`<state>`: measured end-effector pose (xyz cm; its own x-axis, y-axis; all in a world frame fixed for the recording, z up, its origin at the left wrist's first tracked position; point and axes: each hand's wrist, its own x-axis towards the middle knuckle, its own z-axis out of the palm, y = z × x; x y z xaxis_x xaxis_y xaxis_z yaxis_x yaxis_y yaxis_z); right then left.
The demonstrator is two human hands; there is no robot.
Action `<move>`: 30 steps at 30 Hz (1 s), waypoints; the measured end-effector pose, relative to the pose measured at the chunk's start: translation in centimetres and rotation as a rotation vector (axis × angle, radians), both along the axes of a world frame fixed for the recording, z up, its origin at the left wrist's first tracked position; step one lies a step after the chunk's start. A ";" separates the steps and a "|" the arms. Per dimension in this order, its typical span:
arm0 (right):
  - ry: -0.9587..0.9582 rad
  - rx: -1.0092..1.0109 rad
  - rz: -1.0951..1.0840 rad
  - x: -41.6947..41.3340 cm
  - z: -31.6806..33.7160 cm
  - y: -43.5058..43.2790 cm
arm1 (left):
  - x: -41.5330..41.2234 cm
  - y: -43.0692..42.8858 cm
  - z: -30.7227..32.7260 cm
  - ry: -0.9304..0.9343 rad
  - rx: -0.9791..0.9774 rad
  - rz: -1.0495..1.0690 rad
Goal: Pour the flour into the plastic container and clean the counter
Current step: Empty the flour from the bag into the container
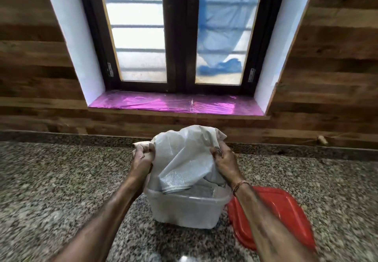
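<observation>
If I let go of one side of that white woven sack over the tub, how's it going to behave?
The white woven sack looks floppy: it creases and folds between the left hand and right hand, so a freed side would probably slump. Its mouth dips inside the clear plastic container, so it would likely collapse there. It seems mostly emptied, probably light.

Flour sack (185,157), gripped between left hand (142,158) and right hand (224,160), has its mouth sunk inside the plastic container (184,212) below the hands, so no flour or opening shows; container walls are cloudy, fill level unreadable. Red lid (274,218), under the right forearm, is partly covered by that arm and smeared by motion blur at its near edge. Both forearms run off the bottom edge; a pale smudge near that edge, between them, is too blurred to identify.
</observation>
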<state>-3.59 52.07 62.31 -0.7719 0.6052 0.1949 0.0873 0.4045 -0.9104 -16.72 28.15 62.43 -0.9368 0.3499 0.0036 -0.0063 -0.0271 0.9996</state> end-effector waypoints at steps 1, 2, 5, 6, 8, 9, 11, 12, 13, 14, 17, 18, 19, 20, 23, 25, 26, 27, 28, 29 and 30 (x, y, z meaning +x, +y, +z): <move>-0.012 0.032 -0.022 0.0 0.0 -0.2 | 0.1 0.2 0.0 0.004 0.018 0.026; -0.024 0.060 -0.027 0.2 0.3 -0.6 | 0.0 0.3 -0.2 0.012 0.014 0.028; -0.048 0.175 -0.017 0.2 0.5 -1.2 | 1.0 0.8 -0.1 0.042 -0.019 -0.030; -0.067 0.212 -0.016 0.3 0.6 -1.3 | 1.2 1.1 -0.2 0.058 -0.020 -0.058; -0.072 0.288 -0.012 0.4 0.6 -1.4 | 1.5 1.8 -0.5 0.103 -0.067 -0.050; -0.074 0.312 -0.015 0.4 0.5 -1.4 | 1.6 2.1 -0.6 0.107 -0.075 -0.035; -0.074 0.325 -0.020 0.5 0.5 -1.5 | 1.7 2.5 -0.5 0.042 0.014 -0.031; -0.072 0.318 -0.017 0.6 0.5 -1.5 | 1.5 2.6 -0.4 -0.033 0.093 -0.034; -0.064 0.311 -0.020 0.6 0.5 -1.5 | 1.1 2.6 -0.3 -0.118 0.160 -0.028; -0.062 0.298 -0.024 0.7 0.5 -1.5 | 0.8 2.5 -0.1 -0.186 0.203 -0.003; -0.050 0.231 -0.013 0.7 0.5 -1.1 | 0.5 2.8 0.4 -0.242 0.221 0.145; -0.042 0.202 -0.004 0.9 0.6 -1.1 | 0.7 3.0 0.5 -0.251 0.241 0.194; -0.030 0.182 0.001 1.0 0.6 -1.1 | 1.0 3.3 0.7 -0.252 0.269 0.222; -0.018 0.164 0.002 1.1 0.8 -1.2 | 1.2 3.5 0.7 -0.246 0.277 0.240; 0.015 0.081 -0.010 1.2 0.8 -1.1 | 1.1 3.5 0.2 -0.222 0.279 0.261; 0.038 -0.023 0.016 0.9 0.5 -0.9 | 1.0 3.4 -0.2 -0.209 0.295 0.264; 0.043 -0.100 0.026 0.6 0.4 -0.7 | 0.9 3.2 -0.4 -0.203 0.290 0.258; 0.052 -0.190 0.045 0.4 0.5 -0.5 | 0.8 3.2 -0.5 -0.189 0.288 0.253; 0.060 -0.268 0.059 0.1 0.8 -0.4 | 0.8 3.1 -0.6 -0.169 0.276 0.248; 0.064 -0.323 0.051 -0.3 1.0 -0.2 | 0.9 3.1 -0.5 -0.152 0.265 0.245; 0.071 -0.380 0.031 -0.6 1.4 -0.2 | 1.1 3.0 -0.5 -0.135 0.254 0.242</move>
